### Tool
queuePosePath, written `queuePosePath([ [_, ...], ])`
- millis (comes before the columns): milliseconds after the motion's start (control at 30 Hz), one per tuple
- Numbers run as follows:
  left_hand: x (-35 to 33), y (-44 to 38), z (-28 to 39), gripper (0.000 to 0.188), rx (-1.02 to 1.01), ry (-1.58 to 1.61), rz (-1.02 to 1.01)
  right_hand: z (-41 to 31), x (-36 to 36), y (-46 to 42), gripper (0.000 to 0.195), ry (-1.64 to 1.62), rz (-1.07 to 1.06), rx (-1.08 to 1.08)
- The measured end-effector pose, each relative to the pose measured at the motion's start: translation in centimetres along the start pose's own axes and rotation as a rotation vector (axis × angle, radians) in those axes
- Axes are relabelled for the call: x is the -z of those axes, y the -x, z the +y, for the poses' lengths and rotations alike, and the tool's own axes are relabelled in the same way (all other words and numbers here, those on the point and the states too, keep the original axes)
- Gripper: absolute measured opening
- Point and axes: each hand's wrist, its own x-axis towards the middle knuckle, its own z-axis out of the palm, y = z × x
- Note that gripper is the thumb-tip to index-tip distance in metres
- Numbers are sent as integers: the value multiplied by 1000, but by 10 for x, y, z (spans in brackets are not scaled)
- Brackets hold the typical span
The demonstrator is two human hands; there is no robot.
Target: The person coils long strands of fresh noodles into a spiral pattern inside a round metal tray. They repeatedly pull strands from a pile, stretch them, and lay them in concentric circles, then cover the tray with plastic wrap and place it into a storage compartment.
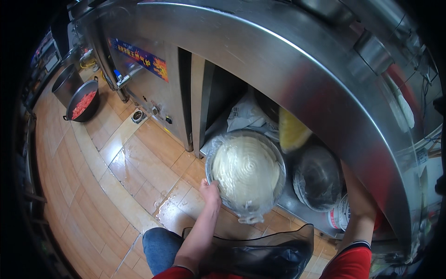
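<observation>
My left hand grips the near-left rim of a round metal basin. Pale dough with a spiral surface fills the basin under clear plastic wrap, which bunches at the near side. The basin is tilted towards me at the front of an under-counter shelf. My right forearm reaches under the counter's edge, and the hand itself is hidden there. Nearest that arm are a dark round container with plastic film around it and a white printed tub.
Overhead curves the steel counter edge. On the shelf sit a yellow item and a white bag. A pot of red chunks stands on the wet tiled floor, beside a tall metal pot.
</observation>
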Motion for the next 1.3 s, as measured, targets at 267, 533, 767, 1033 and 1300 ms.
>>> queuePosePath([
  [267, -100, -51, -10, 23, -69, 59, 147, 44, 33, 24, 45, 128, -19, -90],
  [533, -126, -77, -4, 21, -109, 11, 84, 56, 30, 28, 43, 134, -69, -104],
  [767, -122, -79, 6, 18, -154, -52, 86, 57, 22, 28, 41, 129, -84, -109],
  [1033, -126, -75, 2, 18, -174, -154, 35, 50, 18, 25, 39, 134, -73, -119],
  [1300, -126, -78, -8, 24, -163, -102, -19, 8, -53, 1, 37, 2, -78, -62],
])
